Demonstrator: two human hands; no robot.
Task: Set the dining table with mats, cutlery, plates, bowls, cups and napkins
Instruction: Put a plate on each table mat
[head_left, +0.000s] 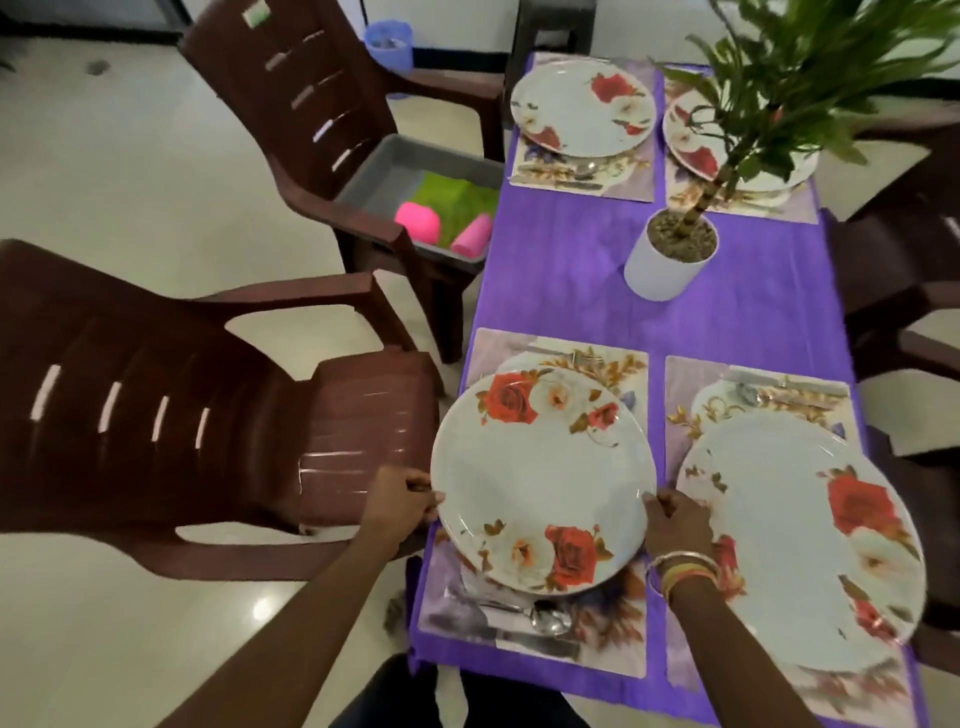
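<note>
Purple tablecloth (561, 270); plant (810, 62) hides far plate (685, 136)

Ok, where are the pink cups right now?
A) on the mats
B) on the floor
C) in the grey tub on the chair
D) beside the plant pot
C: both pink cups lie in the grey tub on the chair, beside green cloth.

No writing can be read; the pale sticker (255, 13) on the far chair (353, 67) backrest is too blurred.
</note>
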